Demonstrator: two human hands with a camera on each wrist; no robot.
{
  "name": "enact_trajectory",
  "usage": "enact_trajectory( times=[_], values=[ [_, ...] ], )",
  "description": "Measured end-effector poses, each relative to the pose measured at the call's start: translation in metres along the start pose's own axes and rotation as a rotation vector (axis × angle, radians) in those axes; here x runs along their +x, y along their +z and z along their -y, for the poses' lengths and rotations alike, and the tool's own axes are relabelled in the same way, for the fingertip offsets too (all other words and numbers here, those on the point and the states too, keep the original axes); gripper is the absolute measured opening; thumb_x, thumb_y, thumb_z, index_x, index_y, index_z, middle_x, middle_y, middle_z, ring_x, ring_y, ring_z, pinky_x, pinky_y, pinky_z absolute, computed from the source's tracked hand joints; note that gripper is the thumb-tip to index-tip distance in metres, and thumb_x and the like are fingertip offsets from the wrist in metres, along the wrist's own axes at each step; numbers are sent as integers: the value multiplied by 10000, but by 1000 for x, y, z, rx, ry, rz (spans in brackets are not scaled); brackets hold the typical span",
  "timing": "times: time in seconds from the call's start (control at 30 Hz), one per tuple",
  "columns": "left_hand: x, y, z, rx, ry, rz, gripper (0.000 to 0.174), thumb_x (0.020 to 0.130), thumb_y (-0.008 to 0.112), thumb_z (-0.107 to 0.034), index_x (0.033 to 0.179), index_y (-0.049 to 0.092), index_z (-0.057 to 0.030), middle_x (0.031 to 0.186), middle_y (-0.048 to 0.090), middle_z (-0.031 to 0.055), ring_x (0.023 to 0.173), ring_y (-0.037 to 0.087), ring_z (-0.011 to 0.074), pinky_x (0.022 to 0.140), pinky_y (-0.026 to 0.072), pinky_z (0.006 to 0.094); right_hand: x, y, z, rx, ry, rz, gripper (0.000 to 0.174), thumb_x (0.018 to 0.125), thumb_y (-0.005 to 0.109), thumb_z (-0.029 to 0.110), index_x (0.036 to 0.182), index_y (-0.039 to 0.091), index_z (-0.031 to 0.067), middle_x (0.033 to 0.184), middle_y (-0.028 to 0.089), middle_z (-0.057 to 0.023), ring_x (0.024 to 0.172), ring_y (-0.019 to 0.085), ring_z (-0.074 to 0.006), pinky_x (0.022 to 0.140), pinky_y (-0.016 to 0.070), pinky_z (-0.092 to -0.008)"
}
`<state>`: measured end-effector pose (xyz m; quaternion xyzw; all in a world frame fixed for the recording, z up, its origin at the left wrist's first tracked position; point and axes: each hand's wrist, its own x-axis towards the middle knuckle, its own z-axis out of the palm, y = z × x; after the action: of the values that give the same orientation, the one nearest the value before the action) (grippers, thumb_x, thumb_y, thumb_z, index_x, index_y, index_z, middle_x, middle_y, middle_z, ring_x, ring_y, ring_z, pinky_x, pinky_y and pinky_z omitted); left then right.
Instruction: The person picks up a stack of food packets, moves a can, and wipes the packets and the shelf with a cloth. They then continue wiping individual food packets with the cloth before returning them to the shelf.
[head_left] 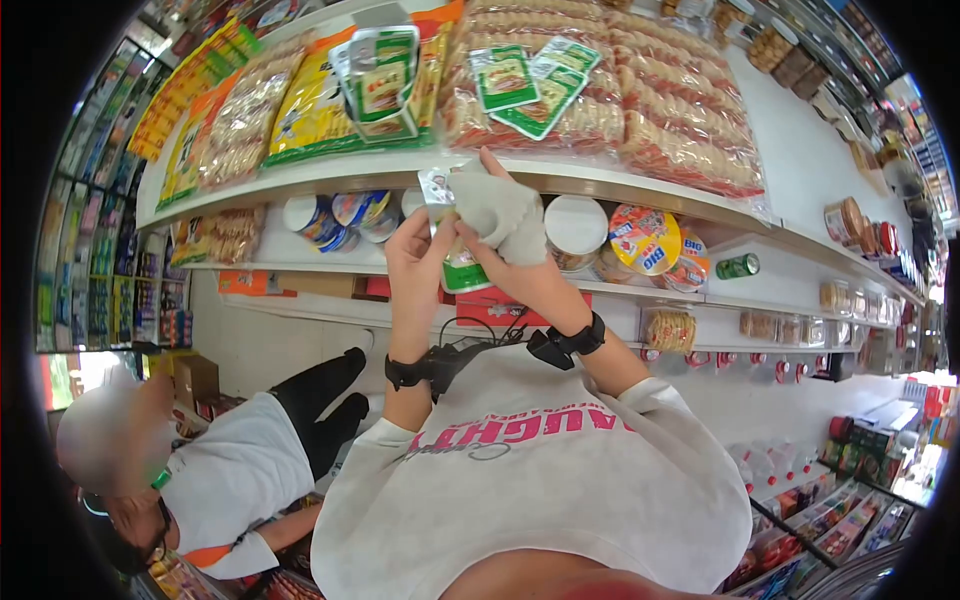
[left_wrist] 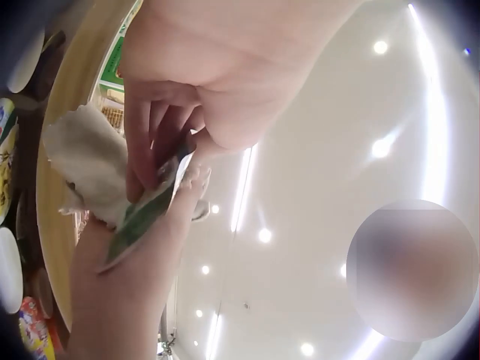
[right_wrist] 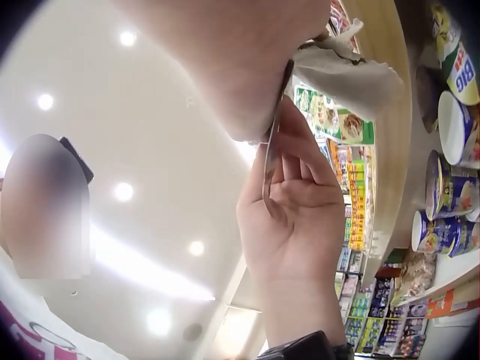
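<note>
Before the shelf edge, both hands meet at a flat green-and-silver food packet [head_left: 462, 272]. The left hand [head_left: 418, 258] pinches it between thumb and fingers near its middle. A crumpled greyish-white cloth [head_left: 505, 210] is in the right hand [head_left: 522, 280], whose thumb also lies against the packet; one finger sticks up past the cloth. In the left wrist view the packet [left_wrist: 142, 221] slants between the hands and the cloth [left_wrist: 90, 157] drapes over the right fingers. The packet [right_wrist: 270, 176] appears nearly edge-on in the right wrist view.
Similar green packets [head_left: 505, 78] lie on bags of round biscuits [head_left: 690, 110], with an upright stack [head_left: 385, 85] to their left. Under the white shelf edge [head_left: 330, 182] stand noodle tubs [head_left: 645, 240] and a green can [head_left: 738, 266]. Another person [head_left: 240, 440] is at the lower left.
</note>
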<state>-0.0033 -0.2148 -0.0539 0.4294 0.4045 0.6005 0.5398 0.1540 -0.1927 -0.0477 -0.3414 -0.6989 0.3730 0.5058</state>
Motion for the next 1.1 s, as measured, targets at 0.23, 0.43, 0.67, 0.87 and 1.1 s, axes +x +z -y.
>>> enact_trajectory(
  times=[0.23,0.43,0.67,0.87,1.1],
  values=[
    [34,53,8,135,126,-67,225,971,660,-84,1149,638,52,1056,698,76,967,632,97,807,508,235,-15,-50,-23,-95,97,-175,261,899,722,161,1096,668,-2,1000,704,-146,944,681,-283,821,531,-372],
    [44,77,30,124,146,-17,621,899,672,60,1447,380,33,1289,583,157,1060,616,164,873,532,289,-9,-85,-39,-249,66,-320,221,912,710,141,1063,650,-8,902,667,-80,810,635,-188,712,499,-312],
    [50,119,27,-147,149,51,550,1048,439,-225,1538,286,-29,1478,450,222,1298,527,340,1063,469,433,-10,-105,-29,3,-14,-96,414,795,746,88,1172,598,5,1035,620,-102,893,631,-243,778,506,-328],
    [60,112,30,-520,-117,230,714,1022,292,-527,1533,302,-29,1516,382,273,1366,428,446,1065,458,555,-6,-102,-34,164,-81,113,495,780,783,93,1204,534,35,996,624,-98,906,625,-225,831,492,-299],
    [60,117,30,-646,-173,199,740,1008,283,-547,1545,280,-38,1521,359,290,1376,410,448,1051,464,565,-2,-105,-26,99,74,87,469,778,811,173,1154,545,86,973,638,-167,889,675,-350,771,523,-369]
  ],
)
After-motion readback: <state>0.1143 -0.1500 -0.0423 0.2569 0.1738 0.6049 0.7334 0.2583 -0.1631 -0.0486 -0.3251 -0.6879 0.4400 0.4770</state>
